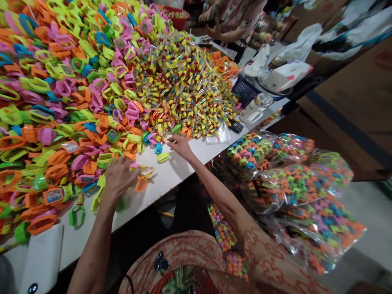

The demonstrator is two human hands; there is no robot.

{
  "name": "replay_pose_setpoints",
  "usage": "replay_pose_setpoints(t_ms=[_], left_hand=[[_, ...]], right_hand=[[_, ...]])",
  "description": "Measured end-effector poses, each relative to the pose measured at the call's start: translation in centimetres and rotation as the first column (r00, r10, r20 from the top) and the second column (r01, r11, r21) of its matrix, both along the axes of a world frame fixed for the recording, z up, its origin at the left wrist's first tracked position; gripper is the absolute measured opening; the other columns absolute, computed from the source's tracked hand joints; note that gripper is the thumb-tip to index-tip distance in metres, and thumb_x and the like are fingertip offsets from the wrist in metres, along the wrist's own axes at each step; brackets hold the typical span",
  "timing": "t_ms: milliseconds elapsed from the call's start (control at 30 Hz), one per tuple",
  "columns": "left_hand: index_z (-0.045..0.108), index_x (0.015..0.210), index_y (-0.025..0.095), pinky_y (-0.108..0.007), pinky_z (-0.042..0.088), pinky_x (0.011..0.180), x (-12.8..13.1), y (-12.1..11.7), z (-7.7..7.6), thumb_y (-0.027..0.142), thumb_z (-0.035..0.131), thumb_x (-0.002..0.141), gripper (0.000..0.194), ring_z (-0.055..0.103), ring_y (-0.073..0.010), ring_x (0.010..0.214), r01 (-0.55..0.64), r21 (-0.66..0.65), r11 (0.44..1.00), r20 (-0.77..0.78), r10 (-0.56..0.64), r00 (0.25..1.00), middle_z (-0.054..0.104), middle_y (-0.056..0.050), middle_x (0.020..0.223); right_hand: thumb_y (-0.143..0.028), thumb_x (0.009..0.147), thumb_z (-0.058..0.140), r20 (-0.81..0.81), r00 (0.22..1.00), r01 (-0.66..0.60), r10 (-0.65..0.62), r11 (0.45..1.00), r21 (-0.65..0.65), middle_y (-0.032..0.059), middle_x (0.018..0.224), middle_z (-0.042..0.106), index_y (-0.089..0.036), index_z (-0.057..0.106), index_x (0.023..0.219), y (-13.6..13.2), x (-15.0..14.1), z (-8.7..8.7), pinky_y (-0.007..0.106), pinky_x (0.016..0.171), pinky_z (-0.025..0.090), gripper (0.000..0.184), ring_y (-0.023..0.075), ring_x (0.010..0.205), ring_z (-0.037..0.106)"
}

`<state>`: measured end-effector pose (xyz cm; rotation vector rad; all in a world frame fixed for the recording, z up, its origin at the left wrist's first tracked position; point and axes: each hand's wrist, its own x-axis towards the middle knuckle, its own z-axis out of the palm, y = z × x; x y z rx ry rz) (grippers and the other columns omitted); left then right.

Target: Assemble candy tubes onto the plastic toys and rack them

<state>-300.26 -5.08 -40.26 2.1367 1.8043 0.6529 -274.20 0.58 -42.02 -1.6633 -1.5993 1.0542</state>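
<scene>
My left hand (120, 178) is low over the near edge of a big heap of plastic toy watches (72, 87) in orange, pink, yellow, green and blue. Its fingers curl downward, and what they close on is mostly hidden. By its thumb lie an orange toy watch (141, 183) and small yellow wrapped pieces. My right hand (181, 147) reaches over the white tabletop, fingers apart and apparently holding nothing. Just left of its fingertips are a blue toy watch (158, 148) and a yellow one (162, 157). Beyond it spreads a pile of small yellow wrapped sticks (186, 81).
A white device (43, 259) lies at the table's near left. Toward the right sit a black keypad handset (236, 125), a clear jar (255, 108) and a blue basket (245, 90). Filled plastic bags (294, 183) stand beside the table. Another person's hand (214, 30) shows across it.
</scene>
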Motion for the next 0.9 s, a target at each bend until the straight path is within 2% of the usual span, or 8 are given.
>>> replay_pose_setpoints(t_ms=[133, 233, 333, 433, 533, 600, 667, 900], left_hand=[[0.07, 0.078, 0.021, -0.044, 0.044, 0.088, 4.8, 4.0, -1.8, 0.041, 0.065, 0.081, 0.021, 0.062, -0.0343, 0.094, -0.041, -0.076, 0.996, -0.038, 0.038, 0.999, 0.067, -0.013, 0.09], [0.06, 0.067, 0.022, -0.04, 0.043, 0.084, 8.8, 6.0, -3.2, 0.034, 0.07, 0.079, 0.019, 0.063, -0.0326, 0.091, -0.056, -0.137, 0.989, 0.025, 0.06, 0.998, 0.064, -0.011, 0.081], [0.05, 0.06, 0.023, -0.034, 0.04, 0.077, 9.7, 6.7, -3.7, 0.028, 0.07, 0.076, 0.026, 0.06, -0.0261, 0.084, -0.09, -0.108, 0.99, 0.174, 0.108, 0.979, 0.06, -0.006, 0.075], [0.054, 0.063, 0.023, -0.03, 0.039, 0.073, 8.1, 6.0, -3.1, 0.028, 0.071, 0.072, 0.02, 0.056, -0.0206, 0.078, -0.088, -0.091, 0.992, 0.357, 0.115, 0.927, 0.058, -0.002, 0.073], [0.066, 0.075, 0.022, -0.027, 0.04, 0.069, 6.2, 4.0, -2.0, 0.033, 0.073, 0.072, 0.014, 0.053, -0.0167, 0.071, -0.046, -0.137, 0.99, 0.528, 0.112, 0.842, 0.059, 0.002, 0.07], [0.069, 0.078, 0.021, -0.026, 0.041, 0.065, 5.6, 2.4, -1.5, 0.037, 0.074, 0.07, 0.018, 0.052, -0.0148, 0.066, -0.012, -0.198, 0.98, 0.603, 0.131, 0.787, 0.059, 0.003, 0.068], [0.068, 0.074, 0.02, -0.025, 0.043, 0.062, 5.6, 1.0, -1.0, 0.034, 0.073, 0.066, 0.017, 0.055, -0.0139, 0.064, 0.012, -0.231, 0.973, 0.661, 0.148, 0.736, 0.062, 0.002, 0.069], [0.065, 0.068, 0.019, -0.023, 0.047, 0.057, 6.7, -1.6, 0.5, 0.032, 0.073, 0.054, 0.021, 0.059, -0.0118, 0.062, -0.068, -0.311, 0.948, 0.83, 0.306, 0.466, 0.066, 0.0, 0.071]], right_hand=[[-0.004, 0.092, 0.05, 0.572, 0.812, -0.147, 0.113, 0.989, 0.015, 0.0143, 0.136, 0.066, -0.017, 0.076, 0.122, 4.0, -0.4, 0.3, 0.038, 0.095, 0.055, 0.042, 0.0283, 0.119, 0.066], [-0.012, 0.1, 0.041, 0.727, 0.647, -0.303, 0.228, 0.952, -0.028, 0.0172, 0.153, 0.052, -0.02, 0.069, 0.132, 4.3, -1.7, 0.2, 0.037, 0.088, 0.055, 0.043, 0.0283, 0.117, 0.066], [-0.013, 0.098, 0.043, 0.744, 0.628, -0.333, 0.227, 0.943, -0.006, 0.0171, 0.149, 0.055, -0.019, 0.066, 0.132, 3.7, -1.5, 0.1, 0.035, 0.085, 0.053, 0.042, 0.0278, 0.117, 0.065], [-0.011, 0.088, 0.053, 0.574, 0.805, -0.21, 0.152, 0.977, 0.035, 0.0139, 0.121, 0.07, -0.016, 0.068, 0.122, 2.8, -0.2, 0.3, 0.031, 0.08, 0.05, 0.037, 0.0248, 0.104, 0.066], [-0.02, 0.085, 0.06, 0.022, 0.996, -0.092, 0.092, 0.996, 0.007, 0.0041, 0.085, 0.07, -0.014, 0.07, 0.108, 1.2, 0.6, 0.6, 0.024, 0.066, 0.047, 0.026, 0.0155, 0.074, 0.062], [-0.033, 0.085, 0.065, -0.339, 0.936, -0.117, 0.099, 0.992, -0.034, -0.0006, 0.072, 0.063, -0.014, 0.072, 0.1, -0.2, 0.4, 1.0, 0.021, 0.057, 0.043, 0.026, 0.0106, 0.061, 0.054], [-0.043, 0.082, 0.07, -0.513, 0.846, -0.184, 0.142, 0.982, -0.032, -0.0015, 0.068, 0.061, -0.014, 0.075, 0.095, -1.7, -0.3, 1.6, 0.02, 0.054, 0.04, 0.033, 0.0087, 0.058, 0.05], [-0.044, 0.075, 0.078, -0.605, 0.746, -0.322, 0.278, 0.946, 0.039, -0.0015, 0.069, 0.064, -0.014, 0.077, 0.095, -5.3, -2.4, 2.8, 0.021, 0.053, 0.043, 0.036, 0.0081, 0.056, 0.053]])
